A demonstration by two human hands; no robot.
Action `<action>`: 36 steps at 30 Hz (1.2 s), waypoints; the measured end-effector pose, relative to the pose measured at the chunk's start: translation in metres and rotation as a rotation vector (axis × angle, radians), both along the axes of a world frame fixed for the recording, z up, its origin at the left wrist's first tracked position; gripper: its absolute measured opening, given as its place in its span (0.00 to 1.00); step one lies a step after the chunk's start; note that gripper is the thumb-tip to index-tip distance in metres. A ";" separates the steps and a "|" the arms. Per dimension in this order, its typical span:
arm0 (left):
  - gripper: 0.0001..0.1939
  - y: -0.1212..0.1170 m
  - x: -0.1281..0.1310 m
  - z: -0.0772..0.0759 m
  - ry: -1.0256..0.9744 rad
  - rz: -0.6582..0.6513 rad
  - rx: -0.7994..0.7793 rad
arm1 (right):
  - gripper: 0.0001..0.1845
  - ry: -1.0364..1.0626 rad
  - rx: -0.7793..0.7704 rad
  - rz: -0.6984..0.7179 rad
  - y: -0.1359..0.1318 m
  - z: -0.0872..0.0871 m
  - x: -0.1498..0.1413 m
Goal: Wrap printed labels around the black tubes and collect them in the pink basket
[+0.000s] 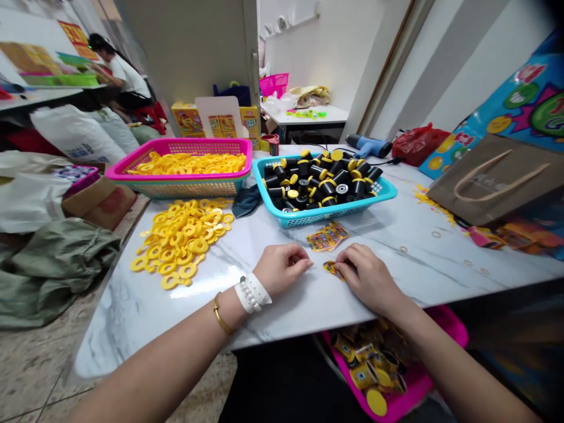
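My right hand (365, 276) rests on the marble-patterned table (282, 317), its thumb and fingers pinching a small orange printed label (331, 269). Just left of that label is my left hand (282, 267), fingers curled and thumb close to the index finger, with nothing visible at the tips. A small pile of similar printed labels (328, 236) lies beyond both hands. Behind the pile, a blue basket (282, 220) holds many black cylinders with yellow caps (326, 187). To the left, loose yellow ring-shaped pieces (180, 238) are heaped on the table.
A pink basket (176, 144) of yellow pieces stands behind the heap. Below the table edge sits another pink basket (456, 332) with label-wrapped cylinders. A blue heat gun (370, 145) and a brown paper bag (493, 176) are at right. Another person (126, 76) sits far left.
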State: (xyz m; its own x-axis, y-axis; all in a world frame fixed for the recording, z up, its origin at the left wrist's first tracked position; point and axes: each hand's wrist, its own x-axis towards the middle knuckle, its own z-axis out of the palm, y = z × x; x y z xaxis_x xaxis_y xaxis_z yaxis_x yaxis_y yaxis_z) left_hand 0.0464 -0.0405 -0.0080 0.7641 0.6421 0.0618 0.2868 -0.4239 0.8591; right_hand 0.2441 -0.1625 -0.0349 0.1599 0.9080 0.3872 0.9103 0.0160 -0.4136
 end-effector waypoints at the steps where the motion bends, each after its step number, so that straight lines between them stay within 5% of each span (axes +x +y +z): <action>1: 0.07 -0.001 0.001 -0.001 -0.015 -0.003 -0.045 | 0.07 0.042 0.018 -0.004 -0.003 0.000 -0.003; 6: 0.19 -0.004 0.003 -0.005 -0.151 -0.015 -0.378 | 0.05 0.347 0.147 -0.025 -0.002 0.007 -0.034; 11: 0.12 0.006 0.001 -0.002 -0.234 0.012 -0.608 | 0.09 0.617 0.143 -0.008 0.013 0.014 -0.055; 15: 0.07 0.011 0.001 -0.003 -0.244 -0.047 -0.535 | 0.22 0.935 -0.069 0.040 0.017 0.026 -0.048; 18: 0.06 0.008 0.001 -0.003 -0.244 -0.026 -0.406 | 0.21 0.904 -0.236 0.065 0.019 0.033 -0.043; 23: 0.12 -0.003 -0.001 0.005 -0.389 0.251 -0.231 | 0.24 0.865 -0.044 -0.130 0.021 0.027 -0.047; 36: 0.18 -0.024 -0.005 0.013 -0.350 0.237 -0.235 | 0.25 0.905 0.095 -0.228 0.019 0.015 -0.052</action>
State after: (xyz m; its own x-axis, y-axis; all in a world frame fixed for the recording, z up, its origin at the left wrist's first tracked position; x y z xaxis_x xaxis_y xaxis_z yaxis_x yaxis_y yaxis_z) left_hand 0.0413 -0.0642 0.0053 0.5539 0.8236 0.1216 0.0285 -0.1647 0.9859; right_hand 0.1919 -0.1435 -0.0199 0.6072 0.7883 0.0994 0.2280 -0.0531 -0.9722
